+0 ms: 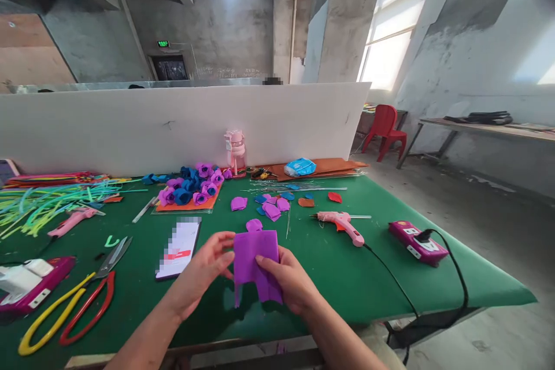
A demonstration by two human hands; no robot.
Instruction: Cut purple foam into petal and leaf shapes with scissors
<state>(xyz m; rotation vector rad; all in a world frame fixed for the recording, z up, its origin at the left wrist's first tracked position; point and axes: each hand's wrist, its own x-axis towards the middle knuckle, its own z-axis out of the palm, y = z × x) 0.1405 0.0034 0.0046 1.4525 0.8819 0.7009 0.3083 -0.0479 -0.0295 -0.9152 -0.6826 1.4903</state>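
Note:
My right hand (pixel 295 278) pinches a purple craft sheet (pixel 254 254), thumb in front and fingers behind it. The sheet looks like felt or foam, and its lower edge is cut unevenly, with a thin strip hanging at the left. My left hand (pixel 212 257) is at the sheet's left edge, its fingers apart and the fingertips close to the edge; I cannot tell if they touch it. Just beyond the sheet lies a small purple petal piece (pixel 254 224). Farther back are several loose petals (pixel 272 211) in purple, blue, red and brown on the green table (pixel 321 289).
Scissors (pixel 93 283) and a phone (pixel 178 248) lie left. A pink glue gun (pixel 340 225) and a power strip (pixel 417 243) with cords are right. Fabric roses (pixel 191 185), a pink bottle (pixel 235 153) and a blue packet (pixel 300 167) stand along the white partition (pixel 295 121).

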